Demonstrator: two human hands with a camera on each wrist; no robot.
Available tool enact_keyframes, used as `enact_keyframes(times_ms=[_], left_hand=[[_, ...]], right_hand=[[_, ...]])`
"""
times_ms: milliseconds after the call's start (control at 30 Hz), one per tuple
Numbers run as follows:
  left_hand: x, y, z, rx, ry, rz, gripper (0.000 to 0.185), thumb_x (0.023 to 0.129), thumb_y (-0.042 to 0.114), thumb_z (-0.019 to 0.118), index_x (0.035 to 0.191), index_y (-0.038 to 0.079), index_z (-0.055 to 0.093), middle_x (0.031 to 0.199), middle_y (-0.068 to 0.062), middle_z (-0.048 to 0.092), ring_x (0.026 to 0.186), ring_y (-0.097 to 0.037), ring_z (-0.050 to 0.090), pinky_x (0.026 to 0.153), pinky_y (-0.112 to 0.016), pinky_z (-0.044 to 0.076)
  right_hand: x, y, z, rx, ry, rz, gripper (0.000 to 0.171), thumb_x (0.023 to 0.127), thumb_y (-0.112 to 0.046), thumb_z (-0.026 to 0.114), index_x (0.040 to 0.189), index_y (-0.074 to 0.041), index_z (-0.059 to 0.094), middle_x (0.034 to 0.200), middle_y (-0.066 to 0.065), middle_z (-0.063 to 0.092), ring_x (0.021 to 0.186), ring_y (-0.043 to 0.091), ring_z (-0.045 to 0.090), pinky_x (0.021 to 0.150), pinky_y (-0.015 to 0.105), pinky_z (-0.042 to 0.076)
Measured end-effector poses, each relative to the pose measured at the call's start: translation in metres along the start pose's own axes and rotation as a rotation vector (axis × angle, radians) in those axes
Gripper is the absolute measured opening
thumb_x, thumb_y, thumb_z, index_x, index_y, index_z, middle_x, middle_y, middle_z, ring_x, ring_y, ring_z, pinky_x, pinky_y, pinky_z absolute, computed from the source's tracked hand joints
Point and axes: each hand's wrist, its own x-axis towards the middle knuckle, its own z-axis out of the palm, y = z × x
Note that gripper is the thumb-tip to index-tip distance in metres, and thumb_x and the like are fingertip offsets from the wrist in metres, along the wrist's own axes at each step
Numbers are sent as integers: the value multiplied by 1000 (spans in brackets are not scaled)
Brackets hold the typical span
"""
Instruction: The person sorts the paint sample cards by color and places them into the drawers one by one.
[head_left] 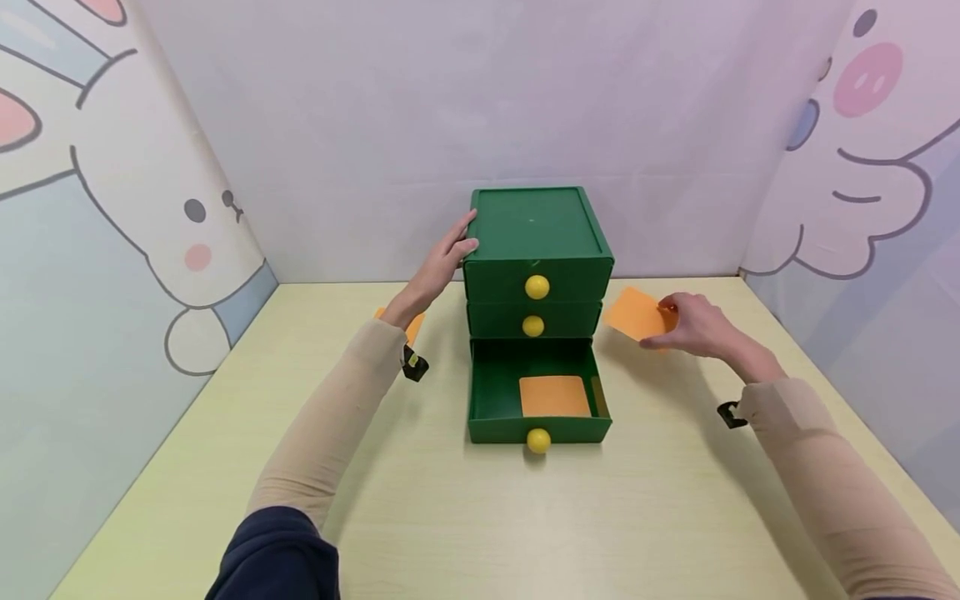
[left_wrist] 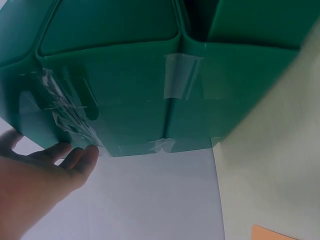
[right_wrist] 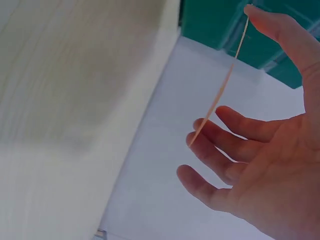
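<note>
While the left hand [head_left: 442,262] braced the green drawer unit [head_left: 536,250] flat-fingered, the right hand [head_left: 693,325] pinched an orange card [head_left: 632,314] right of its open bottom drawer [head_left: 536,392].

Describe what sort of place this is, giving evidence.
Probably a staged tabletop booth: cartoon animal panels wall in a pale table holding only a green drawer unit and orange cards.

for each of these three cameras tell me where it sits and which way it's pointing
Head: on the head, looking forward and down at the green drawer cabinet; both forearms show.
Left wrist: beside the left hand, looking along the cabinet's taped side.
Right wrist: beside the right hand, looking at the orange card it pinches edge-on.
Shared: all three show the cabinet.
</note>
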Motion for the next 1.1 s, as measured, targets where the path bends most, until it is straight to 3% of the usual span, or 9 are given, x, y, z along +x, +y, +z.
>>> enact_keyframes(times_ms=[367,733,1100], left_hand=[[-1,0,0,-2,4,5,61,103,32,36,157,21,11,164,-4,7,152,-24,11,118,-51,26],[-1,0,0,6,8,7,61,102,32,36,157,21,11,164,-5,8,151,-25,12,117,-51,27],[-2,0,0,-7,4,10,61,103,32,36,157,20,10,164,-5,7,152,-25,11,118,-50,26]], right_hand=[[-36,-15,-14,12,31,-128,62,70,-35,85,109,6,61,110,23,63,99,35,55,88,51,45],[-66,-45,-20,108,-43,-208,48,67,-31,87,99,-6,62,131,21,55,121,41,46,99,60,38],[-71,-84,-12,121,-72,-296,44,67,-29,88,99,-12,62,137,15,53,123,34,44,97,59,42]])
